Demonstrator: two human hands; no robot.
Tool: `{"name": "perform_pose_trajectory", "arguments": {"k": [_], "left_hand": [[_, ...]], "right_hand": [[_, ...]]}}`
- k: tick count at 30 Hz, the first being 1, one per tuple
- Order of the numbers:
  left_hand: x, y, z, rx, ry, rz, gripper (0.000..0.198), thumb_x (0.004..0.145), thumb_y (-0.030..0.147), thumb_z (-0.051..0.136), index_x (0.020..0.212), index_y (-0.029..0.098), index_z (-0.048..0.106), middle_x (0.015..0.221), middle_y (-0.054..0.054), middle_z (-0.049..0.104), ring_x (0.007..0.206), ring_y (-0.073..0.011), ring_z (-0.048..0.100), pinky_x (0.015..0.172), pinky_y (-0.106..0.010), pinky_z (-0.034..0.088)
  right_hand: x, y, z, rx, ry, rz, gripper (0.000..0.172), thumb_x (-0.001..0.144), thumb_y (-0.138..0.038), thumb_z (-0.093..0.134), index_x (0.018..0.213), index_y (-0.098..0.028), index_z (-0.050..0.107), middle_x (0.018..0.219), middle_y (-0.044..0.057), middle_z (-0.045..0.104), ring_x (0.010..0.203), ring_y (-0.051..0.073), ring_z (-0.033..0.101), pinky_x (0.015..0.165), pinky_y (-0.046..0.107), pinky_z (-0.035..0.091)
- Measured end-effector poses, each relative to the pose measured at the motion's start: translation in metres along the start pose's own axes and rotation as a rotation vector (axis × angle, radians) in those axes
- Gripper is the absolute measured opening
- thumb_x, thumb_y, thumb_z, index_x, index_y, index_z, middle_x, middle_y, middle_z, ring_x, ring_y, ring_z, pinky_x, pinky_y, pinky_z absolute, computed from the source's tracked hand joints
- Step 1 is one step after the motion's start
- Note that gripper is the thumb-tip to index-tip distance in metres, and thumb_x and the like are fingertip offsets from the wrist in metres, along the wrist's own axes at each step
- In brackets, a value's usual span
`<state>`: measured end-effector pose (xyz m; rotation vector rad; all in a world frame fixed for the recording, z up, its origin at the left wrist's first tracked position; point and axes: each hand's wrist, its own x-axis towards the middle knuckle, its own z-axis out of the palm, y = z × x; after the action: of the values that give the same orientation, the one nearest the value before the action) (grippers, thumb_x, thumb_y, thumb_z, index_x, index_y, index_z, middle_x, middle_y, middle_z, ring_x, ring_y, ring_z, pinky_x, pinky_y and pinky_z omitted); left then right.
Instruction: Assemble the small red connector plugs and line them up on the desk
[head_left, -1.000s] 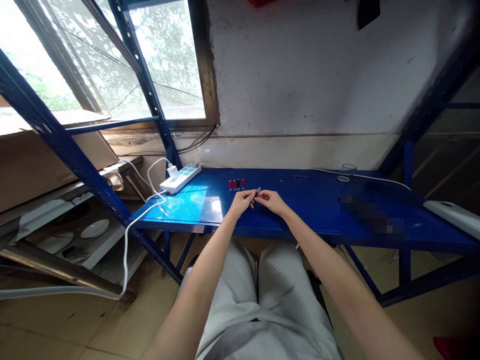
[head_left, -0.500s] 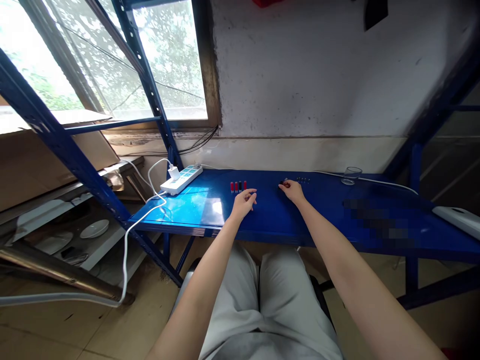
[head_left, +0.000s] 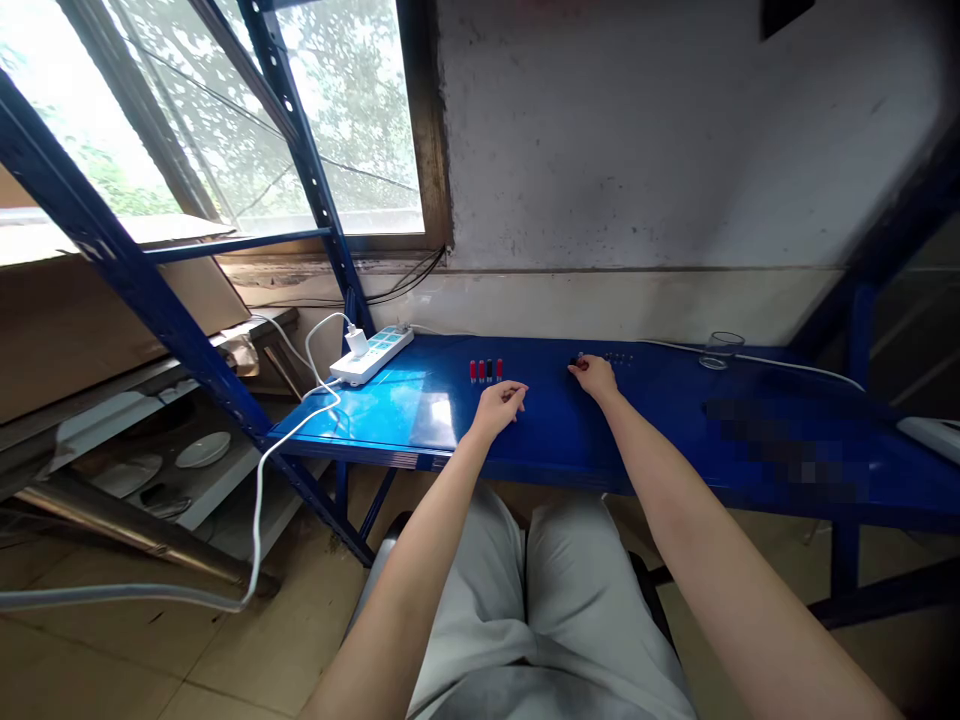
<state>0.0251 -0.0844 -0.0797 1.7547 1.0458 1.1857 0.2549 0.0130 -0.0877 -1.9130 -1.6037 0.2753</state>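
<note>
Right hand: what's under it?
Blue table; a dark item shows at the right hand's fingertips. Whatever lies beneath the palm or inside the fingers is covered.

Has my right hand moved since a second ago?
Yes. Judged against the white power strip, your right hand has moved farther to the right, and also a little closer to the wall.
</note>
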Motion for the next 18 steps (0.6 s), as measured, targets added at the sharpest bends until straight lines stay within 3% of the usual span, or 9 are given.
{"name": "perform_pose_trajectory", "arguments": {"k": [13,18], "left_hand": [[0.001,-0.001,0.001,0.003,0.036,0.018,0.034,0.081,0.041,0.048,0.092,0.014,0.065,0.064,-0.003,0.061,0.047,-0.0076,0.051,0.047,-0.02,0.043],[0.0,-0.002,0.001,-0.008,0.079,0.016,0.032,0.081,0.04,0.048,0.09,0.014,0.064,0.062,-0.002,0.06,0.045,-0.0078,0.05,0.046,-0.02,0.042]], "right_hand": [[0.011,-0.004,-0.014,-0.12,-0.221,0.098,0.021,0.075,-0.014,0.061,0.095,-0.009,0.064,0.098,0.016,0.065,0.092,0.023,0.062,0.072,0.025,0.047],[0.013,-0.004,-0.033,-0.077,-0.332,0.147,0.033,0.071,-0.014,0.065,0.104,-0.008,0.06,0.082,0.012,0.068,0.074,0.019,0.065,0.06,0.024,0.049]]}}
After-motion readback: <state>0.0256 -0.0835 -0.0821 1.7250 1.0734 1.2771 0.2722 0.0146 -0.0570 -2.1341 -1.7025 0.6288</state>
